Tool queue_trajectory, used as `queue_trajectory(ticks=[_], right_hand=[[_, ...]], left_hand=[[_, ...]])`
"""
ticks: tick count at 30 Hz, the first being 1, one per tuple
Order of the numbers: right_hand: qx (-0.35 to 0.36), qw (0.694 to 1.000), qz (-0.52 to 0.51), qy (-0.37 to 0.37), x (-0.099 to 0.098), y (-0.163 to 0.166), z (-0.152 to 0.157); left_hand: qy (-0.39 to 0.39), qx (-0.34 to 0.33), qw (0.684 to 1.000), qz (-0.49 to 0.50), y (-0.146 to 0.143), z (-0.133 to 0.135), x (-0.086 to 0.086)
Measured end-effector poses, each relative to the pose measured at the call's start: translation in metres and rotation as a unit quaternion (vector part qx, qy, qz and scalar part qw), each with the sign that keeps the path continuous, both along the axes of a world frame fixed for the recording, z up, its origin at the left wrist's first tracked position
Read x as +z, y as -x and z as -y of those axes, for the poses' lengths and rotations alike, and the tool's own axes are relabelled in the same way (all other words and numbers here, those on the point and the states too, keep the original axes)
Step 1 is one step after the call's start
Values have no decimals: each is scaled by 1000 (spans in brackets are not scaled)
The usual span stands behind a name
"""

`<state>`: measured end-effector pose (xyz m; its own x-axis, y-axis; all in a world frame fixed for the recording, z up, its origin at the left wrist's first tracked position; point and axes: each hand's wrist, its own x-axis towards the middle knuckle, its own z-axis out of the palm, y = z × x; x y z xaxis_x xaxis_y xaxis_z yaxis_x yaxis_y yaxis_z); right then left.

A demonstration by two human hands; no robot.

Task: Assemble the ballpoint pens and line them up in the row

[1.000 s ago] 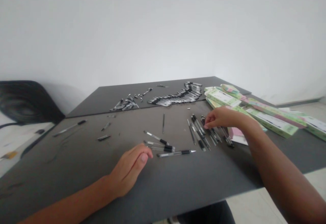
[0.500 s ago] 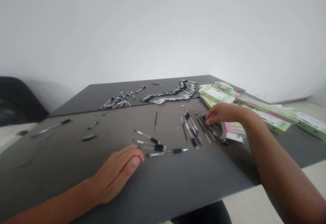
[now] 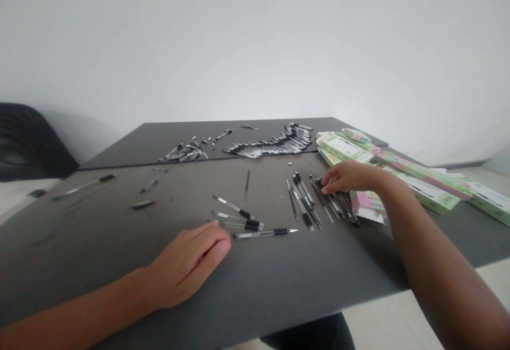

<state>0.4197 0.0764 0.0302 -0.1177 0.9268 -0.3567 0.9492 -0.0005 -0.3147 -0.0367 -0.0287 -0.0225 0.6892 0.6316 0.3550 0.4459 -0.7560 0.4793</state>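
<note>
My left hand (image 3: 191, 265) rests on the dark table, fingers curled in and thumb against them, with nothing seen in it. Just past its knuckles lie several clear-barrelled pens with black grips (image 3: 239, 224); one pen with a silver tip (image 3: 266, 233) points right. My right hand (image 3: 348, 177) reaches down over a cluster of pens and thin refills (image 3: 332, 206), thumb and fingertips pinched at the dark end of a pen. The hand partly hides that cluster. More pens without tips (image 3: 303, 201) lie to its left.
A long row of pens (image 3: 274, 143) and a heap of small pen parts (image 3: 187, 151) occupy the table's far section. Flattened green and pink cartons (image 3: 422, 190) lie at the right. Loose pieces (image 3: 142, 204) are scattered left. A black chair (image 3: 32, 143) stands beyond the left edge.
The view has shifted slightly, moving the table items a little to the right in the picture. Both hands stay at about the same spots, and the pens look unmoved.
</note>
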Motion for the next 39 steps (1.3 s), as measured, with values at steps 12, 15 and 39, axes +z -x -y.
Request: queue_trajectory(ticks=[12,15,39], right_hand=[[-8,1000,27,2,5,17,3],[-7,1000,29,6,5,23,5],[19,995,88,48,5,35,8]], left_hand=[[-22,-26,999,5,2,1,-4],[-23,-29,999,-4,2,1,-5],[-42,-32,998,-19,-1,2,0]])
